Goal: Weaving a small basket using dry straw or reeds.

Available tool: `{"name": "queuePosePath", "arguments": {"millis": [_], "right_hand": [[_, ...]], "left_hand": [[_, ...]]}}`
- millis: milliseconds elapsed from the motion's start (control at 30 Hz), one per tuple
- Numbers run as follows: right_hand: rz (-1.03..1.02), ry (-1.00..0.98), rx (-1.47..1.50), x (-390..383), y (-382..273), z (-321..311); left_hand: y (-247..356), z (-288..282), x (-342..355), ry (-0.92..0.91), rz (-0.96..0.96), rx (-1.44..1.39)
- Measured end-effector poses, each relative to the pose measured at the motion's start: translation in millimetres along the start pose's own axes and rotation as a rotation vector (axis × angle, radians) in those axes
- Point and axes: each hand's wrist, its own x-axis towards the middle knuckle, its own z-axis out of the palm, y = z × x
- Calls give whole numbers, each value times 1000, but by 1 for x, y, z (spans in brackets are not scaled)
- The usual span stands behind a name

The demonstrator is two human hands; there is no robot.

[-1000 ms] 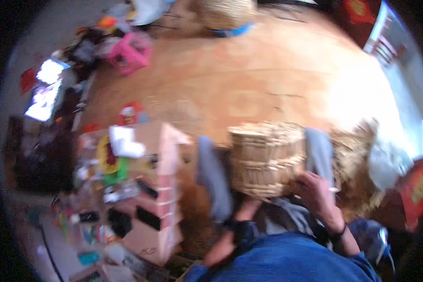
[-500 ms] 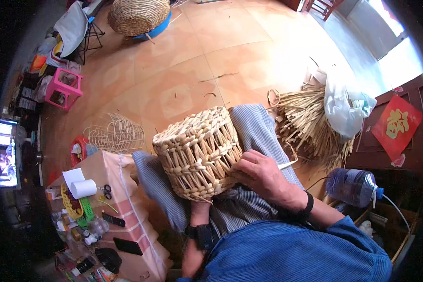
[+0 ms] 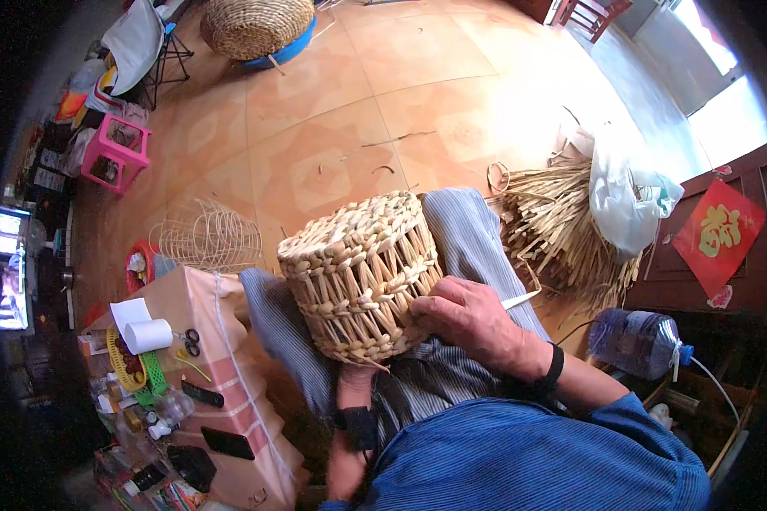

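Note:
A woven straw basket [image 3: 354, 272] rests tilted on my lap in striped trousers [image 3: 460, 221]. At its lower right side, my right hand [image 3: 464, 315] has its fingers curled and pinched at the weave, holding a pale flat strip [image 3: 516, 300] that extends rightward from the hand. My left hand [image 3: 356, 375] is under the basket, apparently reaching into it; the fingers are hidden.
A cloth-covered table [image 3: 234, 383] with scissors, phone and clutter stands left. Straw bundles [image 3: 545, 221], a plastic bag [image 3: 622, 204] and a water bottle [image 3: 631, 341] lie right. Farther off are a wire frame [image 3: 200, 238], pink stool [image 3: 119, 149] and large basket [image 3: 251, 21].
My view has swung from the blurred earliest frame, which showed the basket farther right and more upright. Over the last half second, the basket and both hands have shifted only slightly.

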Motion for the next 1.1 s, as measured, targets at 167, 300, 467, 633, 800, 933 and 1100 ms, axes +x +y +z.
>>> {"name": "queuePosePath", "arguments": {"millis": [167,300,467,633,800,933,1100], "right_hand": [[-17,-23,29,-2,8,1],[-60,3,29,-5,16,1],[-55,0,50,-3,20,4],[-26,-80,-27,3,17,0],[-46,23,-84,10,0,7],[-127,116,-102,-5,32,19],[-194,-150,-128,7,9,-11]], "left_hand": [[-3,-3,-5,0,6,24],[1,-3,-6,-13,43,59],[10,9,-12,92,-23,26],[28,23,-21,130,-85,-70],[30,5,-23,64,-90,-192],[35,10,-10,48,-58,-217],[25,5,-26,63,-141,-130]]}}
